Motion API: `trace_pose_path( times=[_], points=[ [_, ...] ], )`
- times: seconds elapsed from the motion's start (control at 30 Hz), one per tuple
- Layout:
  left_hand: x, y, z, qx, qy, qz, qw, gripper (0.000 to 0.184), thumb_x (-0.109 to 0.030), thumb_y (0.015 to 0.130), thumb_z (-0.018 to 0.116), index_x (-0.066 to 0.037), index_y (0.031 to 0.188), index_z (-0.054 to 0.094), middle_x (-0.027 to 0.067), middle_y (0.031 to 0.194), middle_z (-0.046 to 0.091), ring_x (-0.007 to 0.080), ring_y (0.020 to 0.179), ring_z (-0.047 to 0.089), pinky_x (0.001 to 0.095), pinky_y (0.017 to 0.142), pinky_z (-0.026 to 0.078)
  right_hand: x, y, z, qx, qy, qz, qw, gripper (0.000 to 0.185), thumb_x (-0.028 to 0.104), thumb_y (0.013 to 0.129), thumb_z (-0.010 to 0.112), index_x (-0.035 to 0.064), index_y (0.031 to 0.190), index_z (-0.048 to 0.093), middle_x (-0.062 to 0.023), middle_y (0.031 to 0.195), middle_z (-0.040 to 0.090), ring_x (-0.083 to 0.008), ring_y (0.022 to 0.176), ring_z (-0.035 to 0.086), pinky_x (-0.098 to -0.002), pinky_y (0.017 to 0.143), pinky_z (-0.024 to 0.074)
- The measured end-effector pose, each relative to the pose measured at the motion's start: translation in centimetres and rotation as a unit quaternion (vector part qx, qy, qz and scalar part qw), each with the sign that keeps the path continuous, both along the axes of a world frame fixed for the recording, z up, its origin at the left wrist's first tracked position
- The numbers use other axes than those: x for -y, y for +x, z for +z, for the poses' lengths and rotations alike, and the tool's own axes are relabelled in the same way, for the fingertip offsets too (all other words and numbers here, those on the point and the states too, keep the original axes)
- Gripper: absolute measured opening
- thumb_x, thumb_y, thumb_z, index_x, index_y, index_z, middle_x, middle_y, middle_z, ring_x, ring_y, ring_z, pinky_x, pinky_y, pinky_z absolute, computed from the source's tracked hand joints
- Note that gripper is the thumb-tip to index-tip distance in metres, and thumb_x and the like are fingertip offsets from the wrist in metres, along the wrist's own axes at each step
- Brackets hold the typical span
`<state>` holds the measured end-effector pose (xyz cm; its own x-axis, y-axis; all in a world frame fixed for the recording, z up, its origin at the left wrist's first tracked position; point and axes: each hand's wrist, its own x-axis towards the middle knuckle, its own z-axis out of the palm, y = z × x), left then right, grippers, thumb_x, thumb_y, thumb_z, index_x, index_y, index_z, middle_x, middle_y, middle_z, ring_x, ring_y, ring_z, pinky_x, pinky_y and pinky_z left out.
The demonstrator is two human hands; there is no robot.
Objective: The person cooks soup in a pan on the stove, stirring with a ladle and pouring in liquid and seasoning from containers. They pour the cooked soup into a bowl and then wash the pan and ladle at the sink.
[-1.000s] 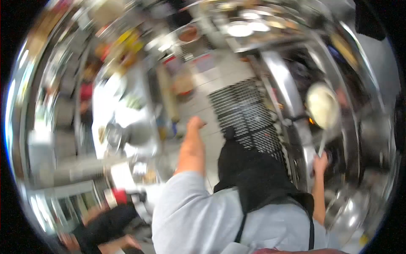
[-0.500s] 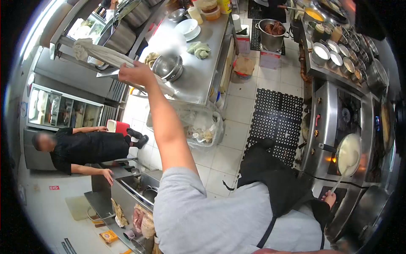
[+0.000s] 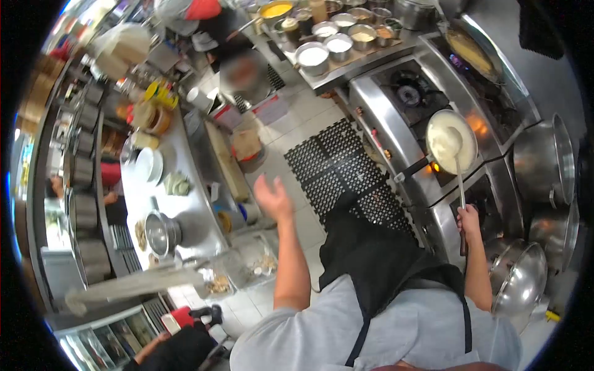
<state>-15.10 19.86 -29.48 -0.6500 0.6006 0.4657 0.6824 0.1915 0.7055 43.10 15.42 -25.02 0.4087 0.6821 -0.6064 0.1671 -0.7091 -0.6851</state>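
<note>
The steel stove (image 3: 385,106) carries a pan (image 3: 470,133) of pale, creamy food above a visible flame. The metal table (image 3: 197,213) holds white dishes (image 3: 148,166), a pale green bundle (image 3: 177,184) and a metal bowl (image 3: 162,235).

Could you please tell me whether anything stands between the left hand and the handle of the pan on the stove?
Nothing visible does: the handle of the pan points out over the stove's front, towards the open left hand. The right hand and its spoon seem clear of that path.
</note>
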Motion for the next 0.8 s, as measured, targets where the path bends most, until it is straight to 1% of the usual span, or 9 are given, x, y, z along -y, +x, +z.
trace_pose_path(
  times=[0.13,0.2,0.27,0.33,0.37,0.43,0.6,0.7,0.8],
  points=[
    [-24.4,3.3,0.1,0.221,-0.007,-0.110,0.969,0.042,-0.034,0.093,0.057,0.003,0.111,0.062,0.0197,0.105,0.064,0.0344,0.099,0.060,0.0407,0.088,0.046,0.2,1.0,-1.0,0.170,-0.005,0.021,0.985,0.018,0.018,0.091,0.057,0.0056,0.103,0.055,-0.0003,0.063,0.049,-0.0083,0.040,0.042,-0.0262,0.033,0.0323],
    [-35.3,2.6,-1.0,0.211,-0.013,-0.128,0.969,0.043,-0.037,0.093,0.056,0.003,0.105,0.063,0.0241,0.099,0.066,0.0375,0.093,0.062,0.0425,0.085,0.047,0.0,0.9,-0.2,0.268,-0.002,0.059,0.962,0.026,0.019,0.085,0.061,0.0011,0.103,0.056,-0.0125,0.075,0.059,-0.0255,0.058,0.057,-0.0376,0.051,0.0447],
    [-46.8,-1.4,-7.5,0.187,-0.215,-0.103,0.953,0.061,-0.051,0.095,0.047,0.007,0.093,0.065,0.0258,0.090,0.067,0.0405,0.085,0.064,0.0468,0.079,0.049,0.4,1.2,0.4,0.416,0.026,0.125,0.900,0.032,0.019,0.084,0.061,-0.0017,0.108,0.057,-0.0208,0.086,0.063,-0.0362,0.076,0.063,-0.0434,0.068,0.0490],
    [-53.3,-3.3,-11.4,0.249,-0.276,-0.127,0.920,0.064,-0.053,0.094,0.047,0.006,0.081,0.067,0.0198,0.074,0.066,0.0339,0.071,0.065,0.0459,0.065,0.052,-1.0,-1.1,3.2,0.371,-0.005,0.059,0.927,0.035,0.021,0.081,0.063,-0.0025,0.107,0.057,-0.0270,0.096,0.062,-0.0434,0.094,0.060,-0.0464,0.082,0.0458],
    [-52.4,-1.9,-8.5,0.373,-0.255,-0.128,0.883,0.039,-0.034,0.089,0.063,0.005,0.080,0.062,0.0116,0.067,0.056,0.0266,0.058,0.058,0.0421,0.051,0.049,-1.5,-1.6,3.8,0.375,-0.029,0.044,0.926,0.035,0.021,0.081,0.063,-0.0025,0.107,0.057,-0.0267,0.095,0.063,-0.0428,0.093,0.060,-0.0467,0.081,0.0463],
    [-56.2,-4.5,-13.6,0.422,-0.245,-0.127,0.864,0.031,-0.017,0.079,0.058,0.007,0.099,0.059,0.0163,0.088,0.059,0.0310,0.060,0.061,0.0469,0.054,0.052,-2.0,-1.5,3.2,0.371,-0.049,0.024,0.927,0.035,0.022,0.082,0.064,-0.0025,0.107,0.057,-0.0261,0.094,0.063,-0.0421,0.090,0.061,-0.0469,0.079,0.0469],
    [-51.6,-1.8,-8.1,-0.067,-0.258,-0.129,0.955,0.040,-0.031,0.083,0.060,0.009,0.088,0.067,0.0215,0.077,0.069,0.0313,0.072,0.070,0.0454,0.065,0.054,-2.8,-2.1,1.1,0.352,-0.041,-0.031,0.935,0.035,0.027,0.086,0.063,-0.0024,0.104,0.056,-0.0252,0.084,0.064,-0.0432,0.084,0.062,-0.0499,0.075,0.0475],
    [-46.2,2.6,0.7,-0.003,-0.245,-0.177,0.953,0.037,-0.027,0.084,0.054,0.008,0.078,0.063,0.0189,0.060,0.063,0.0291,0.049,0.063,0.0407,0.052,0.052,-3.1,-2.5,-0.4,0.356,-0.069,-0.036,0.931,0.035,0.031,0.089,0.059,-0.0024,0.099,0.056,-0.0266,0.086,0.064,-0.0440,0.086,0.062,-0.0511,0.076,0.0471],
    [-44.4,4.4,3.0,0.043,-0.255,-0.254,0.932,0.034,-0.022,0.083,0.054,0.011,0.076,0.061,0.0173,0.062,0.063,0.0253,0.049,0.063,0.0375,0.047,0.053,-3.1,-3.5,-2.4,0.308,-0.055,-0.035,0.949,0.037,0.033,0.089,0.059,-0.0024,0.099,0.055,-0.0269,0.089,0.064,-0.0439,0.087,0.062,-0.0508,0.075,0.0473]
  ],
)
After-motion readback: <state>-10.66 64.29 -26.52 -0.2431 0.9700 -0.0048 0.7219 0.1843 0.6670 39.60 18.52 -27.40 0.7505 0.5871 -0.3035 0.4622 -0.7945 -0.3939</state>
